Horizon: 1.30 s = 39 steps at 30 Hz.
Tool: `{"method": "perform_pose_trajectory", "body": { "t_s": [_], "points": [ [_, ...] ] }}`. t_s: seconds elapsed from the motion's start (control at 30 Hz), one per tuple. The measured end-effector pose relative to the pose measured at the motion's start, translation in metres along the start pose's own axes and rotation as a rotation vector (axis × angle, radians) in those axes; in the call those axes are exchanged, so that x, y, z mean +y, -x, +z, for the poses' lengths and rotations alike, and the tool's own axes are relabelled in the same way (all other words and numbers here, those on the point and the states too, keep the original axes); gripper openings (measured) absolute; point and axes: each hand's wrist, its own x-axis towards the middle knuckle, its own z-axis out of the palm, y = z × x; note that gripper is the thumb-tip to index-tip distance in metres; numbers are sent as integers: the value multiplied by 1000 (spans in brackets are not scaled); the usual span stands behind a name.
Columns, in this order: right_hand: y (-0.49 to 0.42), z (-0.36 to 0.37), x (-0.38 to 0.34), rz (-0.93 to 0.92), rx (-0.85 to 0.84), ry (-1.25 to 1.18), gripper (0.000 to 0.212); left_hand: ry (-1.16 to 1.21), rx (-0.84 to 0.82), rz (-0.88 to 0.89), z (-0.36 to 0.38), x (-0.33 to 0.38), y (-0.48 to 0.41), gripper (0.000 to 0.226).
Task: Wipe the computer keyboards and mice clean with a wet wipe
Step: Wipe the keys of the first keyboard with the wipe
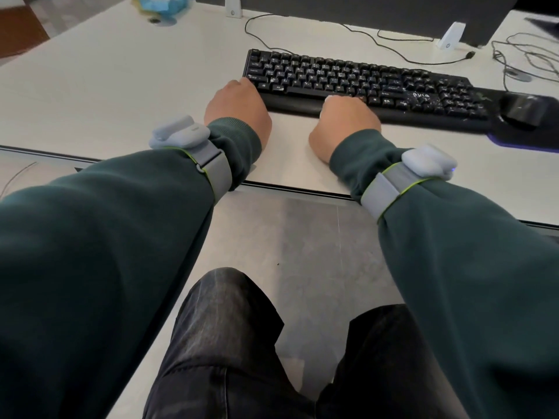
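**Keyboard with both hands at its near edge**

Location: the black keyboard lies on the white desk at 1 o'clock in the head view, skewed so its right end sits nearer to you. White specks show on its right-hand keys. The black mouse sits at the keyboard's 3 o'clock on a dark mouse pad, just beside the keyboard's right end and untouched.

Left hand: your knuckles meet the keyboard's near left corner, at its 8 o'clock. The fingers fold under, out of sight, so I cannot tell whether they grip anything.

Right hand: it rests on the palm rest at the keyboard's 6 o'clock, with the fingers curled down. A small white scrap shows at the knuckles, probably the wet wipe, though most of it is hidden.

Other items: a thin black cable loops at 12 o'clock of the keyboard. Each green sleeve carries a grey wristband, left and right.
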Motion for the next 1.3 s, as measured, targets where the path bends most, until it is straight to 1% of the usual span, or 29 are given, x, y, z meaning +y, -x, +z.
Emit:
{"method": "perform_pose_trajectory", "body": {
  "t_s": [0.03, 0.1, 0.17, 0.2, 0.27, 0.3, 0.47, 0.53, 0.67, 0.7, 0.8, 0.93, 1.03, 1.1, 1.2, 1.3],
  "points": [
    [0, 0, 0, -6, -5, 10, 24, 3, -1, 1, 0, 0, 0, 36],
    [1, -2, 8, 16, 12, 48, 17, 7, 0, 5, -1, 0, 1, 36],
    [3, -4, 26, 110, 43, 74, 6, 6, -2, 9, 0, 0, 1, 36],
    [4, -6, 36, 167, 55, 65, 4, 5, -2, 11, 0, 1, 2, 36],
    [5, -8, 47, 244, 73, 24, 11, -6, 3, 8, 0, 2, 2, 36],
    [4, -9, 47, 241, 73, 6, 14, -13, 4, 7, 0, 3, 2, 37],
    [-1, -4, 22, 71, -19, -39, 6, -10, 6, 7, -1, 1, 3, 37],
    [-2, -3, 22, 65, -10, -22, 7, -6, 7, 6, -1, -1, 3, 37],
    [2, -6, 30, 144, 21, -21, 5, 1, 5, 9, -2, -1, 2, 34],
    [2, -6, 26, 124, 15, -21, 6, 4, 8, 11, -2, -2, 2, 33],
    [-1, -3, -3, -2, 2, -24, 6, -1, 24, 11, -4, -5, 1, 32],
    [-10, 5, -44, -199, -20, -30, 28, 11, 33, 25, -6, -8, -1, 35],
    [-16, 10, -62, -308, 0, 1, 32, 50, 44, 19, -8, -10, -4, 32],
    [-16, 9, -58, -315, 12, 46, 35, 73, 40, 9, -8, -10, -4, 33],
    [-15, 4, -36, -257, 23, 106, 44, 98, 35, -9, -7, -10, -3, 38],
    [-20, 3, -29, -227, 31, 89, 42, 103, 43, -4, -5, -8, -3, 37]
  ]
}}
